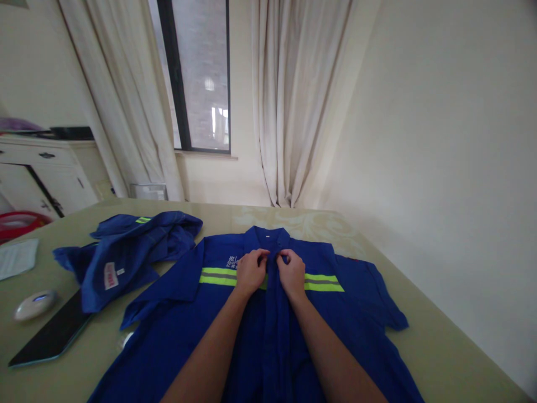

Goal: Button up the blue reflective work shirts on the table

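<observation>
A blue short-sleeved work shirt [226, 330] with a yellow-green and grey reflective band lies spread on the table, its collar toward the far side. My left hand [251, 271] is closed on the left edge of the front placket, just below the collar. Opposite it, my right hand [291, 271] pinches the placket's right edge, with thumb and fingertips bent inward. A small gap separates the two hands. Whether a button sits under the fingertips is hidden. White lettering shows on the chest beside my left hand.
Left of the shirt lies a second, crumpled blue garment [138, 257], partly over a dark flat tablet-like object [54, 336]. A white mouse-shaped object [36, 305] and a pale sheet [17, 257] are farther left. The table [436, 341] runs along the wall at right.
</observation>
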Demonstrator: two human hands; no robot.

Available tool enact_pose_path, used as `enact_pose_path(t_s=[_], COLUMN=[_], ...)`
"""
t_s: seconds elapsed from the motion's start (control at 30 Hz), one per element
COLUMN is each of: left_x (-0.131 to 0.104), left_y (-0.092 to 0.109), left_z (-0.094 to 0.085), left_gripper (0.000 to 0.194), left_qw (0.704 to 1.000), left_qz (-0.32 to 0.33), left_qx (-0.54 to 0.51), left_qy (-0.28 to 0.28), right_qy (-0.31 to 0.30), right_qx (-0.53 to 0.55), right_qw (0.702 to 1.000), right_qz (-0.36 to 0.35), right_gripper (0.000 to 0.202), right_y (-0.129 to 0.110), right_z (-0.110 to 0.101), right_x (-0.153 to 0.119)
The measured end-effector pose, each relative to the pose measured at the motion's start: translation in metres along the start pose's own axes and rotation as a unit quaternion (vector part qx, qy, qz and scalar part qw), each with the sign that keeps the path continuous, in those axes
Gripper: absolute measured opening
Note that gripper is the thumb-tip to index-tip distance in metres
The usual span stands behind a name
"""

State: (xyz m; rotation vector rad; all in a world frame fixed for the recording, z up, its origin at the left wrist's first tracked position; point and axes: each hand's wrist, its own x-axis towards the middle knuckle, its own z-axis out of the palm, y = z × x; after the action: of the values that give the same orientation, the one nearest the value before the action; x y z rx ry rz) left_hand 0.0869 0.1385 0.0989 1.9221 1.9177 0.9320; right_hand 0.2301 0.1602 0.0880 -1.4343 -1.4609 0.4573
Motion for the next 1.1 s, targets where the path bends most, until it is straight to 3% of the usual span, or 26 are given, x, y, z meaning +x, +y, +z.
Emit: enact_pose_path(t_s=[0.2,0.37,0.47,0.57,0.63,0.73,0.83,0.93,1.03,1.1], left_x=[-0.015,-0.033,-0.064,-0.112,-0.141,-0.168,-0.169,-0.156,-0.14,-0.127], left_y=[0.018,0.034,0.036,0.03,0.023,0.018,0.022,0.033,0.041,0.041], left_z=[0.001,0.002,-0.003,-0.009,-0.008,-0.003,-0.002,-0.015,-0.03,-0.032], left_gripper=[0.022,0.027,0.039,0.063,0.079,0.085,0.086,0.096,0.109,0.105], left_qw=[0.992,0.977,0.968,0.943,0.932,0.933,0.935,0.931,0.922,0.921], left_qz=[0.053,0.113,0.141,0.197,0.179,0.151,0.15,0.157,0.183,0.192], left_qx=[0.11,0.163,0.177,0.176,0.186,0.216,0.23,0.208,0.188,0.197], left_qy=[-0.014,-0.075,-0.108,-0.201,-0.254,-0.245,-0.225,-0.256,-0.283,-0.276], right_qy=[0.054,0.023,-0.005,-0.015,-0.021,-0.049,-0.067,-0.067,-0.103,-0.133], right_qx=[0.056,0.069,0.067,0.069,0.078,0.106,0.126,0.12,0.088,0.059], right_qw=[0.997,0.997,0.998,0.997,0.997,0.993,0.99,0.99,0.989,0.985], right_qz=[0.029,0.016,0.002,0.006,0.013,0.021,0.011,-0.022,-0.066,-0.09], right_gripper=[0.049,0.05,0.046,0.049,0.049,0.043,0.042,0.044,0.039,0.033], right_y=[0.009,0.005,0.002,0.002,0.003,0.003,-0.003,-0.013,-0.019,-0.015], right_z=[-0.002,0.007,0.01,0.01,0.013,0.018,0.02,0.01,-0.016,-0.04], right_x=[0.013,0.018,0.021,0.025,0.028,0.03,0.026,0.016,-0.003,-0.021])
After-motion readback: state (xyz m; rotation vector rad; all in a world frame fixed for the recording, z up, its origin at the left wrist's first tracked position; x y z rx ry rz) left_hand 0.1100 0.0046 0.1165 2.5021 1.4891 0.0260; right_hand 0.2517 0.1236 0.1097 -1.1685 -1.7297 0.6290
